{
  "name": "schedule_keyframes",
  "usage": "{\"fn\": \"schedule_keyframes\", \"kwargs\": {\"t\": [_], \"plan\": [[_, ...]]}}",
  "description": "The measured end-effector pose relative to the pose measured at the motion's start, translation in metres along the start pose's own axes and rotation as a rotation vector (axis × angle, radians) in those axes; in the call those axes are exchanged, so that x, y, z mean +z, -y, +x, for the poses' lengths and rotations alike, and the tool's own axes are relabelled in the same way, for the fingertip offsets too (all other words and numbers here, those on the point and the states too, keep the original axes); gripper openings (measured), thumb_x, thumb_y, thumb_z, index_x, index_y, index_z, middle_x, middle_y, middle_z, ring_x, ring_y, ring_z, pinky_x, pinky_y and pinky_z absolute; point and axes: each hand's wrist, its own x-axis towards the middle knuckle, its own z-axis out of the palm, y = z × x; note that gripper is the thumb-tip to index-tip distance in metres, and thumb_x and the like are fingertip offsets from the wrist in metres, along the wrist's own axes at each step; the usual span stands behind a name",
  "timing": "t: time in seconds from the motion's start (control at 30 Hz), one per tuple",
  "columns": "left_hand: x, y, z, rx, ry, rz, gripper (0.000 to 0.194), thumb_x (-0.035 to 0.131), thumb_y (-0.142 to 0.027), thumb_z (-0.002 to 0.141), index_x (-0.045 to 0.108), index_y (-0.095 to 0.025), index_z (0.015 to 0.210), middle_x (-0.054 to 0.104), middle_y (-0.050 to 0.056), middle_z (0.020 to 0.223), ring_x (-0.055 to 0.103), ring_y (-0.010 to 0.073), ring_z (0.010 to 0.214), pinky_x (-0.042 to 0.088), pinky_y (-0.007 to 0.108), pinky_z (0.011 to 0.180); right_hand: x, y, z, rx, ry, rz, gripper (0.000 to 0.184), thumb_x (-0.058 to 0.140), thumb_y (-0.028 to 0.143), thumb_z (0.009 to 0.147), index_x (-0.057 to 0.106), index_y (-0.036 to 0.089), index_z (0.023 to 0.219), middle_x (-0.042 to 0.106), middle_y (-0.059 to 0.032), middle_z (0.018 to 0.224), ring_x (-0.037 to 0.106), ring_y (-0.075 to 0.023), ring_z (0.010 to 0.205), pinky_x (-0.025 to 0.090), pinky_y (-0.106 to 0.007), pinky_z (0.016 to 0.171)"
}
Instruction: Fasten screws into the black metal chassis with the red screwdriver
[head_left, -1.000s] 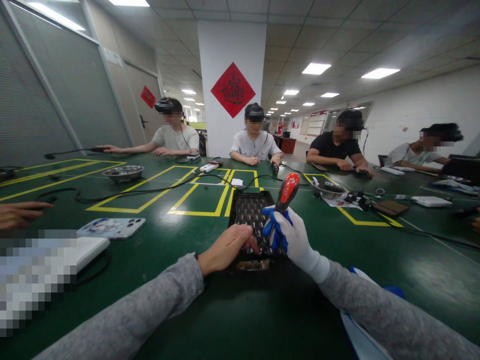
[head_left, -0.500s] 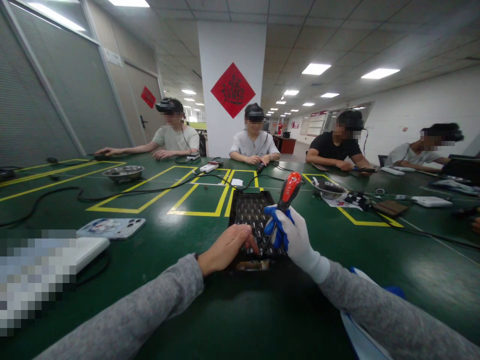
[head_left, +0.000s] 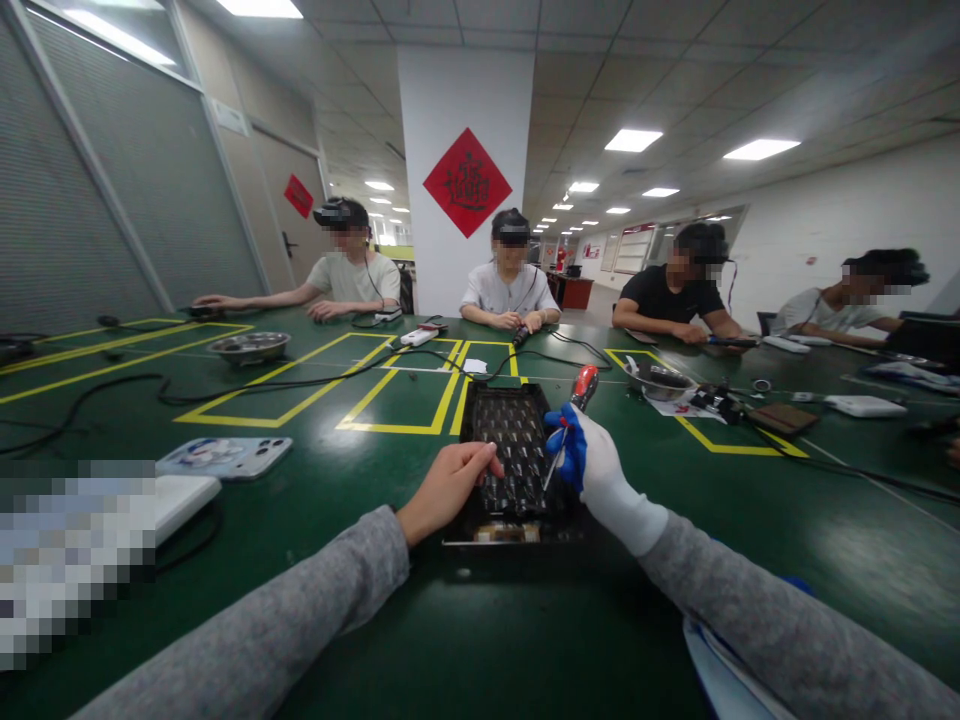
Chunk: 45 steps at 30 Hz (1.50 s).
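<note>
A black perforated device (head_left: 517, 440) lies on the green table (head_left: 480, 620) right in front of me. My bare left hand (head_left: 448, 490) rests on its left near corner, fingers curled against the panel. My right hand (head_left: 596, 465), in a white glove with blue fingertips, is wrapped round a screwdriver (head_left: 576, 410) with a red and black handle. Its thin shaft slants down and left onto the device's panel; the tip is too small to make out.
A phone (head_left: 225, 456) and a white box (head_left: 180, 500) lie at my left. Black cables (head_left: 300, 382) cross the yellow-marked table. Metal bowls (head_left: 249, 346) (head_left: 658, 378) stand further back. Several people sit along the far side. White and blue material (head_left: 731, 670) lies by my right arm.
The screwdriver has tilted away and lower, its handle dropping toward the table. My right hand moved forward along the device. Another person's hand at the far left is out of view.
</note>
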Motion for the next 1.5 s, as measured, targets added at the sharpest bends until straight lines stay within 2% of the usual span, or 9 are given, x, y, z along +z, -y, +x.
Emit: {"fn": "schedule_keyframes", "kwargs": {"t": [0.2,0.3,0.4,0.53,0.63,0.73,0.9,1.27,1.5], "plan": [[-0.005,0.003,0.002,-0.014,0.015,0.027,0.051,0.033,-0.047,0.089,0.065,-0.013,0.067,0.043,-0.003,0.052,0.043,0.0104,0.052,0.031,0.022,0.054,0.001,-0.002,0.004,0.016,0.033,0.164,0.039,0.053,0.05,0.079,0.058,0.013,0.091,0.062,-0.0009,0.054,0.051,-0.0094,0.036,0.039,-0.019,0.034],[-0.008,0.006,0.004,-0.004,0.054,0.059,0.049,0.035,-0.047,0.089,0.065,-0.013,0.07,0.045,-0.002,0.054,0.043,0.0104,0.053,0.031,0.022,0.054,0.002,-0.002,0.004,0.019,0.058,0.168,0.039,0.054,0.05,0.078,0.057,0.014,0.092,0.063,-0.0008,0.056,0.052,-0.0101,0.036,0.041,-0.02,0.034],[-0.009,0.004,0.009,0.03,0.151,0.107,0.038,0.047,-0.044,0.084,0.066,-0.013,0.075,0.051,-0.001,0.06,0.045,0.0105,0.056,0.033,0.022,0.054,0.003,0.001,0.001,-0.029,0.069,0.098,0.038,0.056,0.049,0.077,0.055,0.015,0.093,0.063,0.0,0.058,0.052,-0.0098,0.038,0.042,-0.02,0.036],[-0.01,-0.006,0.014,0.121,0.348,0.103,0.022,0.059,-0.034,0.079,0.066,-0.014,0.086,0.058,0.0,0.074,0.049,0.0109,0.064,0.038,0.021,0.059,0.009,0.007,-0.012,-0.148,0.087,-0.036,0.036,0.058,0.049,0.076,0.053,0.018,0.093,0.06,0.0032,0.057,0.05,-0.0087,0.04,0.041,-0.018,0.036],[-0.011,-0.015,0.016,0.19,0.444,0.112,0.019,0.061,-0.027,0.077,0.066,-0.017,0.093,0.059,0.002,0.09,0.053,0.0129,0.079,0.042,0.023,0.072,0.013,0.009,-0.022,-0.195,0.101,-0.105,0.035,0.056,0.05,0.077,0.053,0.019,0.092,0.057,0.005,0.057,0.048,-0.0077,0.039,0.041,-0.018,0.037],[-0.013,-0.016,0.016,0.172,0.496,0.092,0.019,0.059,-0.024,0.079,0.065,-0.017,0.096,0.059,0.003,0.097,0.054,0.0144,0.087,0.043,0.025,0.078,0.014,0.006,-0.027,-0.226,0.091,-0.159,0.036,0.054,0.051,0.078,0.054,0.019,0.095,0.055,0.0051,0.057,0.049,-0.0079,0.041,0.042,-0.018,0.039],[-0.014,-0.012,0.012,0.187,0.536,0.096,0.017,0.059,-0.024,0.079,0.065,-0.016,0.093,0.059,0.004,0.097,0.055,0.0148,0.087,0.043,0.026,0.079,0.014,0.0,-0.026,-0.233,0.094,-0.179,0.036,0.053,0.052,0.078,0.054,0.02,0.095,0.058,0.0035,0.059,0.05,-0.0076,0.042,0.041,-0.017,0.04],[-0.011,-0.011,0.007,0.259,0.538,0.118,0.013,0.056,-0.021,0.082,0.064,-0.015,0.09,0.058,0.005,0.095,0.055,0.0151,0.088,0.043,0.027,0.081,0.012,-0.004,-0.025,-0.234,0.117,-0.167,0.036,0.052,0.051,0.079,0.053,0.02,0.098,0.056,0.0043,0.058,0.047,-0.0076,0.04,0.041,-0.018,0.038],[-0.013,-0.01,0.007,0.205,0.575,0.121,0.014,0.055,-0.017,0.081,0.062,-0.015,0.092,0.056,0.004,0.098,0.055,0.0135,0.084,0.045,0.025,0.077,0.014,-0.002,-0.028,-0.248,0.133,-0.171,0.038,0.053,0.051,0.078,0.055,0.02,0.101,0.055,0.0052,0.057,0.046,-0.0072,0.039,0.04,-0.018,0.038]]}}
